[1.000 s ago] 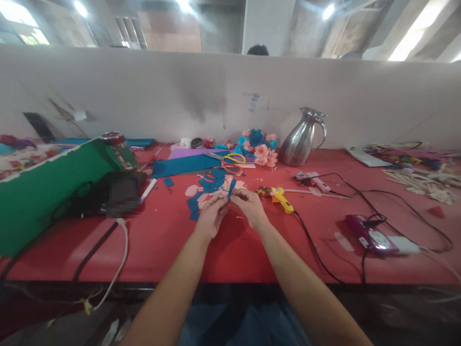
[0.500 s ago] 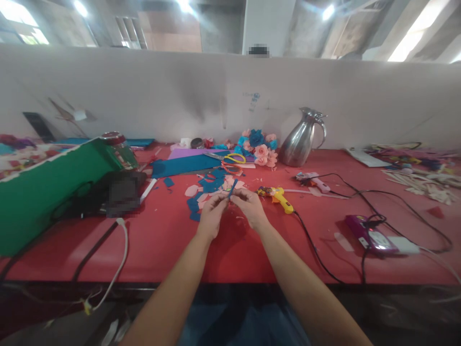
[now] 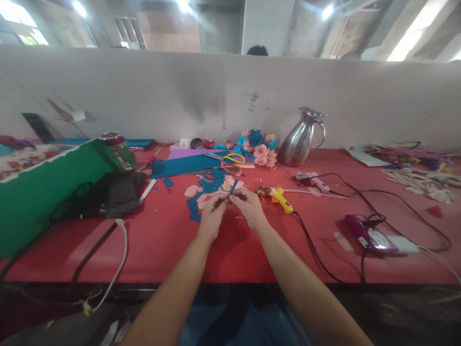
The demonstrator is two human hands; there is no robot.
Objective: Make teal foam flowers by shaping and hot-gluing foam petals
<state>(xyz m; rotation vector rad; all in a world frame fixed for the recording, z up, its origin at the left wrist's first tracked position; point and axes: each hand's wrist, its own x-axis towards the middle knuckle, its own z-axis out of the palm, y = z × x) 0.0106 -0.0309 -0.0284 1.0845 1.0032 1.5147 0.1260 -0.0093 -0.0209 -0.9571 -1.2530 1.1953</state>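
Both my hands meet above the red table (image 3: 165,240), pinching a small blue paper strip (image 3: 233,186) that sticks up between the fingertips. My left hand (image 3: 212,215) is closed, thumb and fingers pressed on the strip's lower end. From the other side my right hand (image 3: 249,206) grips the same strip with its fingers curled. Just behind the hands lie blue and pink paper scraps (image 3: 205,188). A yellow glue gun (image 3: 280,197) rests close to the right hand.
Scissors (image 3: 230,158), blue and purple paper sheets (image 3: 183,164) and paper flowers (image 3: 260,146) lie farther back, beside a steel jug (image 3: 301,138). A green box (image 3: 46,187) stands at the left, a purple power strip (image 3: 370,238) with black cables at the right. Another person's head shows behind the partition (image 3: 230,91).
The blue strip has sunk a little lower between my fingertips and looks thinner. Both hands have stayed in nearly the same place.
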